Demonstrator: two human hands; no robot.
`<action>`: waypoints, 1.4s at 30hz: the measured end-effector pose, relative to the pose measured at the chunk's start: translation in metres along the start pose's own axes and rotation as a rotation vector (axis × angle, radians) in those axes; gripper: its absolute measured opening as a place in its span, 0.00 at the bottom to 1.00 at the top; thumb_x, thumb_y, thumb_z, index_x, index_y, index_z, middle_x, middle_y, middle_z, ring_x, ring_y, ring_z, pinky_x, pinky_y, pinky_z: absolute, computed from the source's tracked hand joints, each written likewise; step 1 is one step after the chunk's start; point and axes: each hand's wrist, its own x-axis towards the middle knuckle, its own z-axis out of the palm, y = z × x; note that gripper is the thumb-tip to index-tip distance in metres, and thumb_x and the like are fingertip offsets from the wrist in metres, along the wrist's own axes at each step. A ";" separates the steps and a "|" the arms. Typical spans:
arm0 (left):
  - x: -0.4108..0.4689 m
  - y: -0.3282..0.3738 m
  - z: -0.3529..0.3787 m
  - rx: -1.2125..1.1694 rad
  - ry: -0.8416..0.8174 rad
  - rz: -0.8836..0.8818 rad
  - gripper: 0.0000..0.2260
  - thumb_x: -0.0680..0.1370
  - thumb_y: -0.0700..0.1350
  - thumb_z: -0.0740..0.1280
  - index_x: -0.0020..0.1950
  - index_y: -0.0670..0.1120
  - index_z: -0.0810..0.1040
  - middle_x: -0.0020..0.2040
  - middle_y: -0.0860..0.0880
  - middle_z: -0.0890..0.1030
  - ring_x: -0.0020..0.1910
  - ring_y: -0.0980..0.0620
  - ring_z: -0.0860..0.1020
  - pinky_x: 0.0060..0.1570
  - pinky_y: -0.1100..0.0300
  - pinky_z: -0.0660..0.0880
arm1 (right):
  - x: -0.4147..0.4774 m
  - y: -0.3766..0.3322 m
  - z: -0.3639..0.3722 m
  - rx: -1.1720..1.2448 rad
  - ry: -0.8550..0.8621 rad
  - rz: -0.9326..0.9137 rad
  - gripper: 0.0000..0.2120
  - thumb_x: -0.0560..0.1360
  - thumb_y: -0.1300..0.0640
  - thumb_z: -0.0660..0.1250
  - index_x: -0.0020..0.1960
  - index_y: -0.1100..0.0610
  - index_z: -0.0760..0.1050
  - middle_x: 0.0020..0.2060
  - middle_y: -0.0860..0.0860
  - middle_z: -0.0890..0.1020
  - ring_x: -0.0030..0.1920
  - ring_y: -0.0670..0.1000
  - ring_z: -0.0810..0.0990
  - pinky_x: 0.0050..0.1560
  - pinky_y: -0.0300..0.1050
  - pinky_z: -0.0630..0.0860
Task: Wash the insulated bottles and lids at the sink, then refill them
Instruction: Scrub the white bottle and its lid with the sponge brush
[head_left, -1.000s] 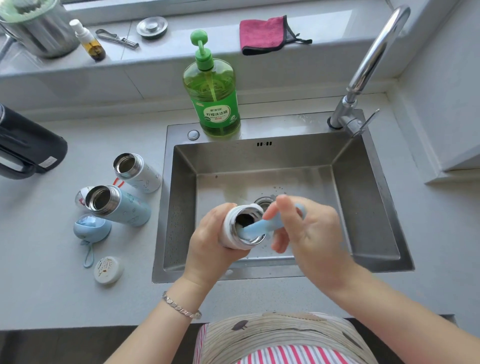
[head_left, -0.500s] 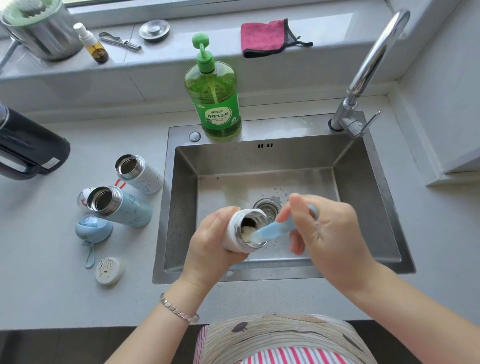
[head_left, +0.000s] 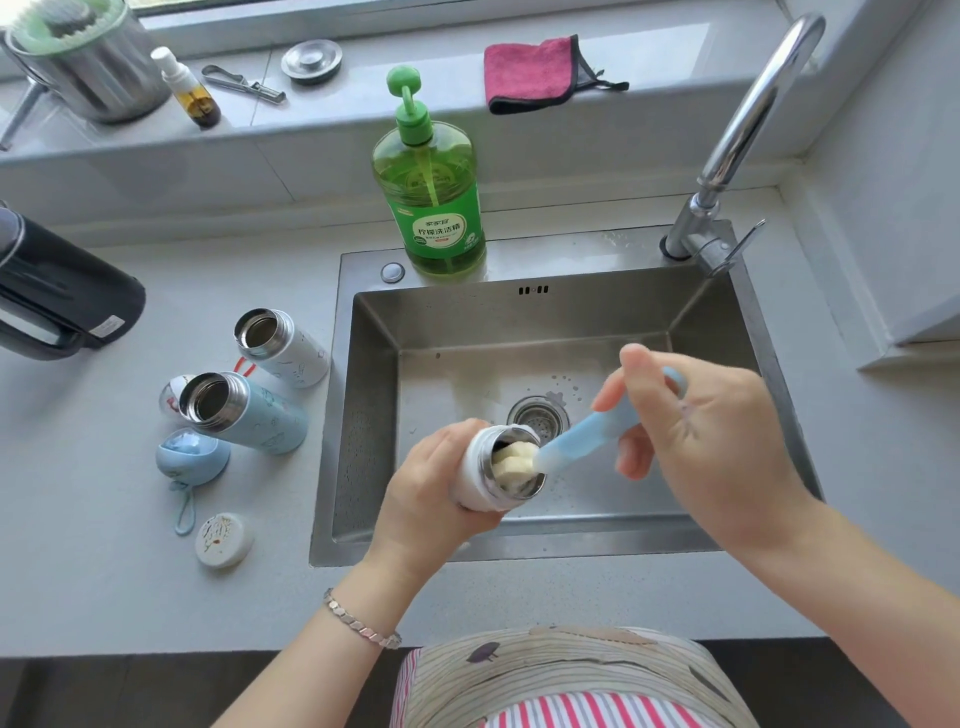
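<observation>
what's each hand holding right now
Left hand: grips the white bottle.
Right hand: grips the blue brush, its sponge end in the bottle's mouth.

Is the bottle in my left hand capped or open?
Open: the bottle in the left hand has no lid, and the sponge head of the brush sits in its mouth.

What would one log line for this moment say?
step: washing white bottle | left hand: grips it over sink | right hand: holds blue brush, sponge head in bottle mouth
</observation>
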 end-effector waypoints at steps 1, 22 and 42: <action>0.000 -0.001 0.000 0.014 -0.010 -0.006 0.32 0.57 0.43 0.80 0.57 0.54 0.72 0.53 0.60 0.77 0.50 0.58 0.74 0.52 0.70 0.69 | 0.000 0.002 0.000 -0.011 -0.003 -0.012 0.22 0.79 0.48 0.57 0.33 0.59 0.76 0.23 0.54 0.77 0.19 0.47 0.74 0.26 0.30 0.70; -0.001 0.020 0.008 -0.168 -0.001 -0.202 0.29 0.57 0.48 0.77 0.56 0.59 0.72 0.51 0.64 0.76 0.47 0.67 0.74 0.47 0.75 0.69 | -0.013 0.010 0.028 0.116 0.233 0.306 0.17 0.74 0.47 0.57 0.35 0.56 0.76 0.27 0.55 0.80 0.24 0.50 0.80 0.29 0.35 0.76; 0.003 0.022 0.005 -0.217 0.009 -0.136 0.22 0.60 0.53 0.74 0.51 0.48 0.77 0.43 0.57 0.78 0.42 0.64 0.75 0.43 0.73 0.69 | -0.027 0.011 0.058 0.160 0.012 0.159 0.11 0.74 0.46 0.64 0.34 0.46 0.77 0.24 0.53 0.80 0.25 0.47 0.79 0.35 0.36 0.76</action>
